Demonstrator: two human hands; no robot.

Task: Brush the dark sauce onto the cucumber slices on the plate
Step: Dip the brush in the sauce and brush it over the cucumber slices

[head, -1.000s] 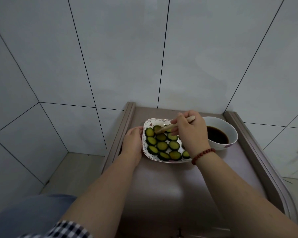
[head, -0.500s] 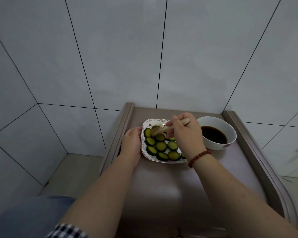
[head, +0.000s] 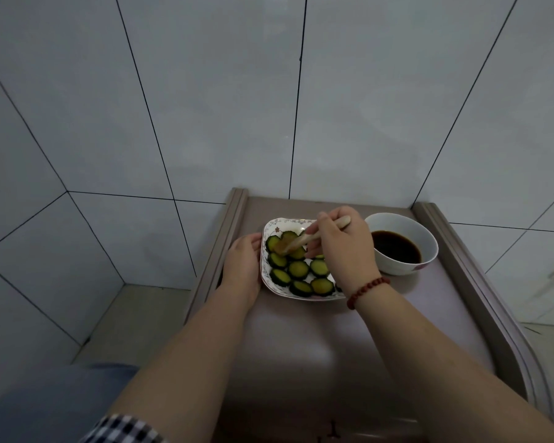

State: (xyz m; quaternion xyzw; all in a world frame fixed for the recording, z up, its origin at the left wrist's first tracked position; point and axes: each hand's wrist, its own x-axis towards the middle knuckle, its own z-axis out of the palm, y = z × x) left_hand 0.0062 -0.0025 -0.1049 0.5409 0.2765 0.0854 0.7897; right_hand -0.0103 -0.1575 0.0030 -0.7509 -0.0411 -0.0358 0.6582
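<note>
A white patterned plate (head: pixel 271 230) with several green cucumber slices (head: pixel 298 269) lies on a grey-brown table top. My right hand (head: pixel 343 247) grips a pale-handled brush (head: pixel 307 238); its bristles rest on the slices at the plate's far left. My left hand (head: pixel 243 266) lies against the plate's left rim and steadies it. A white bowl (head: pixel 429 244) holding the dark sauce (head: pixel 395 247) stands just right of the plate. My right hand hides the plate's right side.
The narrow table (head: pixel 301 346) has raised rails on its left (head: pixel 218 251) and right (head: pixel 461 266) sides. White tiled walls (head: pixel 269 107) close in behind and to the left. A red bead bracelet (head: pixel 365 290) circles my right wrist.
The brush tip has slid from the back middle slices leftwards to the far-left slices. My left hand stays on the plate's rim.
</note>
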